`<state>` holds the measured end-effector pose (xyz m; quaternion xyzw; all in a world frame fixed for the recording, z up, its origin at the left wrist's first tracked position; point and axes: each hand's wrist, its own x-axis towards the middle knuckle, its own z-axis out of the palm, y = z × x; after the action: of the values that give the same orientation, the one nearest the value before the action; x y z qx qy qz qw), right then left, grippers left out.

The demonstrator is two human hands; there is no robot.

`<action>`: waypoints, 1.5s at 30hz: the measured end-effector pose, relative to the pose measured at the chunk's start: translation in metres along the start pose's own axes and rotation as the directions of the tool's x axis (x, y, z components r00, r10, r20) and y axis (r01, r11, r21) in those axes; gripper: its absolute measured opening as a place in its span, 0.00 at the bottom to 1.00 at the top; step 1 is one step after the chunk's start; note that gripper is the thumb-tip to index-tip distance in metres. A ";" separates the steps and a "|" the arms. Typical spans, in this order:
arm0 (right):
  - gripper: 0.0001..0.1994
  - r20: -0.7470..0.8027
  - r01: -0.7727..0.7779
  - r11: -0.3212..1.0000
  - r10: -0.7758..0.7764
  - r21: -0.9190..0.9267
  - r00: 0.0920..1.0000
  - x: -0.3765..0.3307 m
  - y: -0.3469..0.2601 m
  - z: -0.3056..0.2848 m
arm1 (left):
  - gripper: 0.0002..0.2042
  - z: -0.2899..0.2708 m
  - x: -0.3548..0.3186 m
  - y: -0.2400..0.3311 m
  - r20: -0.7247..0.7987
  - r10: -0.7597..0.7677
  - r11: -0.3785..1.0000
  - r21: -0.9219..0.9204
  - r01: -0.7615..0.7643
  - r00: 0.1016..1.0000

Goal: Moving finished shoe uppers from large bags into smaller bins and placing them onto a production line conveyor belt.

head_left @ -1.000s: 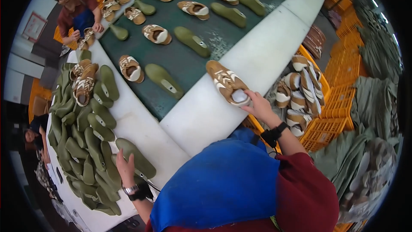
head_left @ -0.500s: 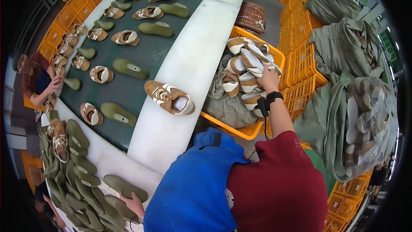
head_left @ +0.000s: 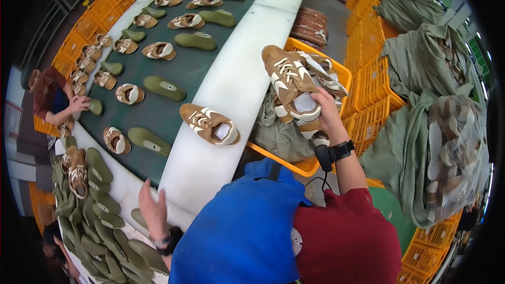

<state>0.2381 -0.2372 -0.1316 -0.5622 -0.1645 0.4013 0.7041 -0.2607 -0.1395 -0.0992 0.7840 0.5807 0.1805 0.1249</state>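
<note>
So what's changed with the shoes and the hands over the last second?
The right hand let go of one tan shoe on the white ledge, swung right to the orange crate and now lifts another shoe out. The left hand stays open by the green insoles.

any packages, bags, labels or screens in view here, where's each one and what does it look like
Clear plastic bag: far right, bulging, pale soles inside.
Olive cloth sacks: right, slumped over the crates.
Yellow crate: beside the white ledge, lattice walls, full of shoes; right hand lifts a brown and white shoe from it.
No labels, signs or screens can be made out.
</note>
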 end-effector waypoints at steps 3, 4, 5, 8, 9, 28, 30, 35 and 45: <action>0.15 0.141 -0.115 0.969 0.085 0.217 0.986 -0.003 0.005 0.033 | 0.21 0.015 0.031 0.053 0.012 0.245 0.969 -0.013 -0.245 0.969; 0.15 0.141 -0.117 0.968 0.087 0.220 0.986 -0.001 0.008 0.037 | 0.22 0.019 0.039 0.073 0.077 0.279 0.959 -0.082 -0.273 0.957; 0.16 0.159 -0.225 0.936 0.187 0.271 0.969 0.001 0.012 0.043 | 0.22 0.023 0.041 0.086 0.095 0.325 0.943 -0.107 -0.315 0.941; 0.19 0.222 -0.442 0.831 0.386 0.337 0.896 0.012 0.023 0.060 | 0.21 0.034 0.039 0.104 0.156 0.410 0.903 -0.206 -0.376 0.899; 0.19 0.238 -0.451 0.829 0.390 0.331 0.890 0.014 0.027 0.063 | 0.21 0.036 0.037 0.105 0.170 0.421 0.896 -0.233 -0.379 0.891; 0.18 0.855 -0.796 0.574 0.496 -0.192 0.151 -0.020 0.087 0.117 | 0.16 0.055 0.126 0.102 0.392 -0.126 0.194 -0.891 0.410 0.911; 0.18 0.836 -0.804 0.581 0.498 -0.126 0.229 -0.015 0.098 0.110 | 0.18 0.065 0.129 0.099 0.463 -0.094 0.145 -0.869 0.472 0.881; 0.11 0.590 -0.287 0.748 0.653 -0.598 0.474 0.042 0.053 0.117 | 0.28 0.112 0.111 0.067 0.517 -0.194 0.609 -0.603 0.516 0.834; 0.19 0.465 0.437 0.339 0.001 -0.833 0.885 0.099 0.091 0.073 | 0.30 0.166 0.091 0.058 0.432 0.216 0.865 -0.501 0.034 0.876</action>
<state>0.2160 -0.1108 -0.2144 -0.7383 -0.5702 0.2406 0.2680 -0.1155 -0.0672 -0.2135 0.7729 0.4276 0.1314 0.4501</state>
